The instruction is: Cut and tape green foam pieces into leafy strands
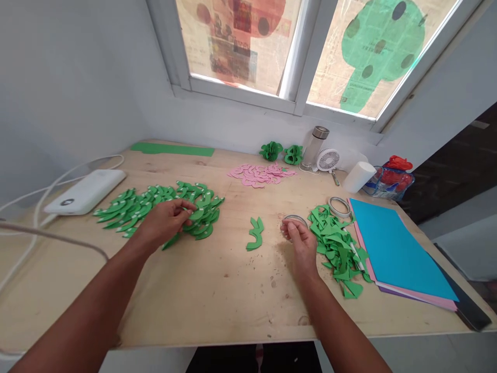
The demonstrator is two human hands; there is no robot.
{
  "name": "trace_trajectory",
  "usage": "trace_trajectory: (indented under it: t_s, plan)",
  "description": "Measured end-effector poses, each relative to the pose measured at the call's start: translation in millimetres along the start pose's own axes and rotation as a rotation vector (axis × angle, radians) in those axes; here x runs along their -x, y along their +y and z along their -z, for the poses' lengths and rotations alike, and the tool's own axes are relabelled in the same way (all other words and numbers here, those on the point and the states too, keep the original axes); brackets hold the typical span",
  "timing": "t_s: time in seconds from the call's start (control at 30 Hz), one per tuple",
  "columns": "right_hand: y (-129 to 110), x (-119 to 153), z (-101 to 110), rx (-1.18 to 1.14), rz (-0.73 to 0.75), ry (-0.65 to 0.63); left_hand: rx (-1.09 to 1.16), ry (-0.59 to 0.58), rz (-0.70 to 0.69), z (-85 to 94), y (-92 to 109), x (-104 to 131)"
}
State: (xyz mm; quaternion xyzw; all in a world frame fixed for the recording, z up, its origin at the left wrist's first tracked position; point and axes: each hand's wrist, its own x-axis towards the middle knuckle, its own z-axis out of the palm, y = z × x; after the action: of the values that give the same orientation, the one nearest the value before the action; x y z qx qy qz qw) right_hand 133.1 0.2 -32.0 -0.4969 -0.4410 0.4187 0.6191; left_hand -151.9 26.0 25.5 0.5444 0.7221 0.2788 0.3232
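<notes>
My left hand [165, 220] is at the right side of a wide pile of curved green paper cutouts [134, 207], many with small white patches. Its thumb and fingers are pinched on a green cutout [198, 213] at the pile's edge. Around a clear roll of tape [298, 217] my right hand [302, 243] has its fingers closed, low over the table. Between the hands lie a few loose green cutouts [255, 239], set apart from the pile. Right of my right hand is a heap of green paper scraps [337, 248].
Pink cutouts [260, 175] lie farther back, near two green paper balls [271, 151]. A bottle [313, 147], a small fan [328, 160] and a white roll [359, 177] stand by the wall. Coloured sheets [396, 248] lie right; a white power bank [87, 191] with cables left.
</notes>
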Motion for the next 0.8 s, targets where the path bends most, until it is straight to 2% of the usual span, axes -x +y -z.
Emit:
trace_trajectory:
  t_s: [0.13, 0.37, 0.47, 0.63, 0.8]
  plan:
    - [-1.0, 1.0, -0.2, 0.005, 0.006, -0.004, -0.484, 0.0, -0.053, 0.1, -5.6, -6.6]
    - [0.2, 1.4, 0.0, 0.003, 0.015, -0.017, -0.773, 0.063, -0.02, -5.4, -5.2, -0.1]
    - [1.3, 1.5, 0.3, 0.013, 0.017, -0.019, -0.777, 0.118, -0.033, -6.1, -5.2, 2.0]
    - [0.5, 3.1, 0.0, 0.038, 0.039, -0.025, -0.662, 0.238, -0.081, -6.0, -5.9, 5.8]
    - [1.0, 3.6, -0.9, 0.029, 0.056, -0.009, -0.499, 0.283, -0.231, -18.2, 0.4, 12.8]
